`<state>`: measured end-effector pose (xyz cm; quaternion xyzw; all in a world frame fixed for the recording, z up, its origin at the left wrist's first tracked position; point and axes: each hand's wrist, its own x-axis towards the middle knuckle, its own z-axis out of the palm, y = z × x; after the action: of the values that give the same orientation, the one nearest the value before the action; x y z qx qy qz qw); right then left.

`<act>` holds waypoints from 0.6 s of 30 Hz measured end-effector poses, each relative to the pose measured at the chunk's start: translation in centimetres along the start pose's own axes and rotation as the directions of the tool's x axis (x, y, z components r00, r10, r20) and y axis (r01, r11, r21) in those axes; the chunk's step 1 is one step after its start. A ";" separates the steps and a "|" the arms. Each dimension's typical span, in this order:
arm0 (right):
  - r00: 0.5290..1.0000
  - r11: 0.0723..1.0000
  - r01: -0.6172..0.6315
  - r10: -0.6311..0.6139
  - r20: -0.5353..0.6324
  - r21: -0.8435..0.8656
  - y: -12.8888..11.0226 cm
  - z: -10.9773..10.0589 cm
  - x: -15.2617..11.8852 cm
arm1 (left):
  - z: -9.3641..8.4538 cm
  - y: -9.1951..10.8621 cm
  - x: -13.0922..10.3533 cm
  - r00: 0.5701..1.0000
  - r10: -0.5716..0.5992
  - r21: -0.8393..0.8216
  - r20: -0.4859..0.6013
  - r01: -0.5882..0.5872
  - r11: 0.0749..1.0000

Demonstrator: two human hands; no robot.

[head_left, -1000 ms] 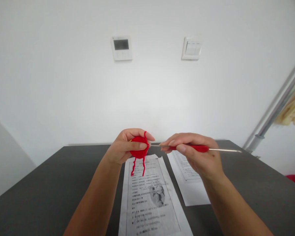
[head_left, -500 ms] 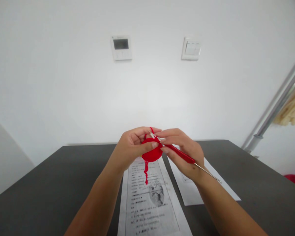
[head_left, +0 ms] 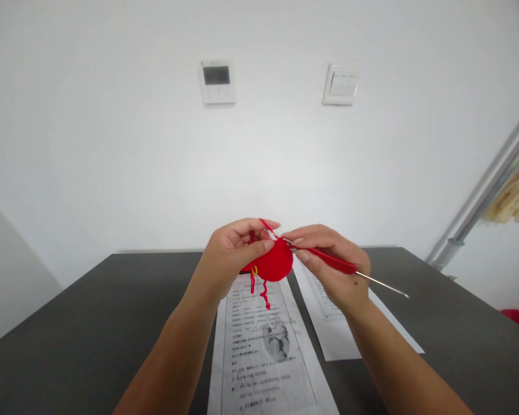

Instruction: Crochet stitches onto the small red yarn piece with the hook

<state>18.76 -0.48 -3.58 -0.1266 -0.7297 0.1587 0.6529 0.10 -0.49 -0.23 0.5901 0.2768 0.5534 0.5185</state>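
A round piece of red crochet (head_left: 275, 264) is pinched in my left hand (head_left: 237, 248), the thumb on its near face. Red yarn (head_left: 267, 225) runs over the raised left index finger down to the work's top edge. Two short red tails hang below, and a small yellow stitch marker (head_left: 255, 270) sits at the lower left. My right hand (head_left: 335, 259) grips a crochet hook (head_left: 333, 261) by its red handle. The hook's tip is at the yarn by the top edge; its other metal end points out to the lower right.
Beneath my hands, a printed sheet (head_left: 259, 357) with an oval picture lies on the dark table (head_left: 155, 323). Another printed sheet (head_left: 328, 331) is at its right. Behind stands a white wall with a thermostat panel (head_left: 217, 82) and a light switch (head_left: 341, 85). A grey pole (head_left: 476, 210) slants at the right.
The red crochet has turned and shifted slightly right, bringing the yellow marker and a second tail into view. My right hand has moved a little right with the hook, away from the left fingers.
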 end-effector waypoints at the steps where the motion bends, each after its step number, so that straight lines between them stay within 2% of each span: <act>1: 1.000 1.000 0.003 -0.003 0.002 -0.004 0.0 -0.1 0.0 | 0.0 0.0 0.0 1.000 0.001 0.003 0.000 -0.001 1.000; 5: 1.000 0.999 -0.022 0.021 0.020 0.048 -0.2 -0.5 0.2 | -0.1 0.4 -0.1 1.000 -0.017 0.033 -0.006 0.018 0.999; 13: 0.974 0.940 -0.195 0.153 0.165 0.280 0.2 -1.8 0.5 | 0.0 1.3 -0.7 0.999 -0.038 0.147 -0.009 0.039 0.988; 18: 0.948 0.916 -0.271 0.200 0.247 0.297 0.5 -2.7 0.5 | 0.1 1.3 -0.7 0.999 -0.038 0.193 0.006 0.036 0.980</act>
<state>21.40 0.33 -3.06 -0.0865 -0.7378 0.3678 0.5593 -0.26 -1.54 0.73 0.6349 0.3378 0.5114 0.4703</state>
